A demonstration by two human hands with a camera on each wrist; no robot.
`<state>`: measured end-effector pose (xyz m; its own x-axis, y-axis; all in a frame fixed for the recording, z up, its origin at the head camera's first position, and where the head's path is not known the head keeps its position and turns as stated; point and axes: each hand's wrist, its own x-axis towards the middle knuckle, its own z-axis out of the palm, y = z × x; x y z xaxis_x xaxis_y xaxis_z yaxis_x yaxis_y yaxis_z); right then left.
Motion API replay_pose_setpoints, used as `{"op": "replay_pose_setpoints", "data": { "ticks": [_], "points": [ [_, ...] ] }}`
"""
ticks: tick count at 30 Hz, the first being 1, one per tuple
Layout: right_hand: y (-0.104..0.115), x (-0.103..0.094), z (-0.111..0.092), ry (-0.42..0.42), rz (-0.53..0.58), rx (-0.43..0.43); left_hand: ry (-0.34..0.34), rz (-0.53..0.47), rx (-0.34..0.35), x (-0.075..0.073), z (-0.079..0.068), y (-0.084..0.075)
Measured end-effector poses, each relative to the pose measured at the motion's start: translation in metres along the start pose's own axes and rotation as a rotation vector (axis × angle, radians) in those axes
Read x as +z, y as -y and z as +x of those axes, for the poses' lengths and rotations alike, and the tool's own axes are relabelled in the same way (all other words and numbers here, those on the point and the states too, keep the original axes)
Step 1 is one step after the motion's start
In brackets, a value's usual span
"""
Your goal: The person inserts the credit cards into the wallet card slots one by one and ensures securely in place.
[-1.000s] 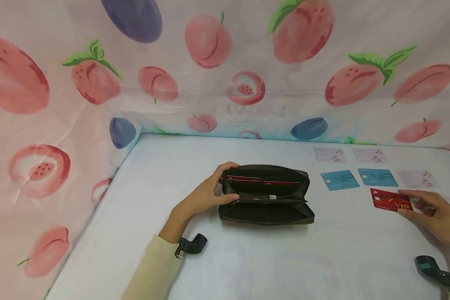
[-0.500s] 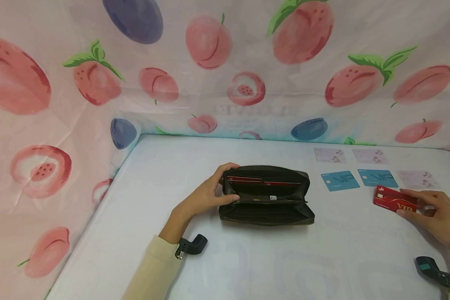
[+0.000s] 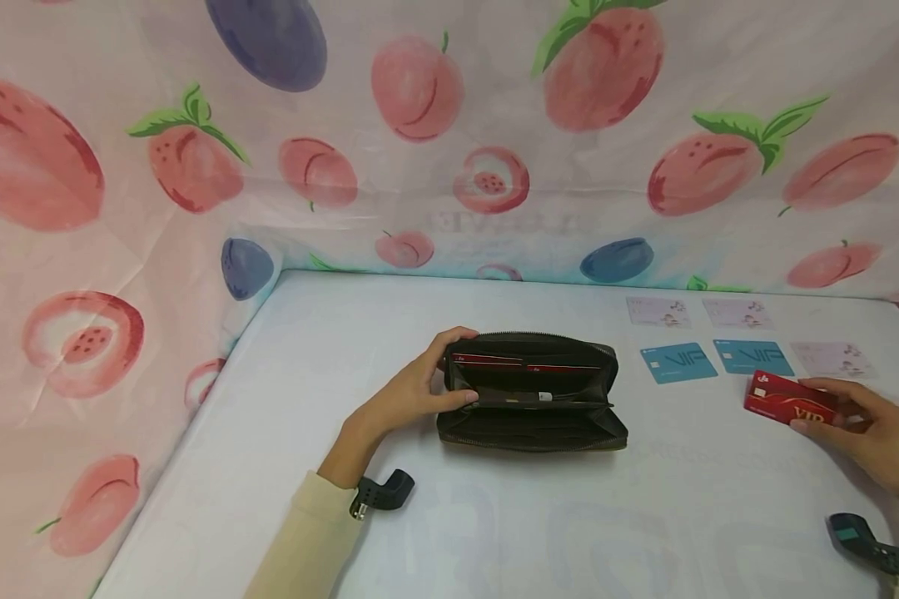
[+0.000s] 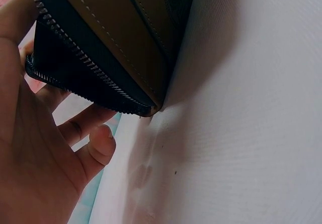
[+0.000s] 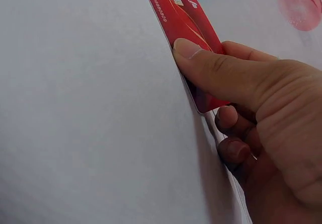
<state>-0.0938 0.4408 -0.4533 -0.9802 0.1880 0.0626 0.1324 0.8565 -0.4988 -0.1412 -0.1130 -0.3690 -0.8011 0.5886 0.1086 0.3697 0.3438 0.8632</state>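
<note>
A dark zip-around wallet lies spread apart on the white table, with two red cards showing in its upper slots. My left hand grips the wallet's left end, thumb on the inner edge and fingers behind. In the left wrist view the wallet's brown outer side and zip teeth show. At the right, my right hand pinches a red VIP card between thumb and fingers. The right wrist view shows the thumb across the face of this red card.
Two blue VIP cards lie just beyond the red card. Several pale pink cards lie behind and to the right, one partly covered by the right hand. A fruit-print cloth hangs along the table's back and left.
The red VIP card has come up off the table at a slight tilt, shifting a little right and away, pinched in my right hand. My left hand and the wallet stay put.
</note>
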Motion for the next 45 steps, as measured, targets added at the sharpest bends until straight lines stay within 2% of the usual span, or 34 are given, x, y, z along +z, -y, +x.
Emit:
{"op": "replay_pose_setpoints", "data": {
  "ticks": [5,13,21,27,31,34,38,45],
  "points": [
    [-0.003,0.000,0.000,-0.026,0.000,0.012,0.004,-0.002,-0.001,-0.001,-0.001,-0.002],
    [-0.013,-0.003,0.000,-0.044,0.011,-0.052,0.005,-0.011,0.002,-0.001,-0.001,-0.001],
    [-0.015,-0.004,0.002,-0.050,0.091,-0.008,0.008,-0.005,-0.013,-0.002,-0.002,-0.002],
    [-0.018,-0.008,0.005,-0.075,0.182,-0.071,0.009,-0.006,-0.017,-0.003,-0.003,-0.002],
    [-0.020,-0.009,0.010,-0.068,0.169,-0.071,0.007,-0.009,-0.015,-0.003,-0.003,-0.002],
    [-0.008,-0.013,0.009,-0.046,0.166,-0.077,0.005,-0.007,-0.015,-0.003,-0.003,-0.002],
    [0.024,-0.023,0.002,-0.043,0.213,-0.127,0.006,0.002,-0.017,-0.003,-0.004,-0.002],
    [0.062,-0.032,-0.003,-0.096,0.277,-0.192,0.017,0.011,-0.025,-0.002,-0.003,-0.004]
  ]
}}
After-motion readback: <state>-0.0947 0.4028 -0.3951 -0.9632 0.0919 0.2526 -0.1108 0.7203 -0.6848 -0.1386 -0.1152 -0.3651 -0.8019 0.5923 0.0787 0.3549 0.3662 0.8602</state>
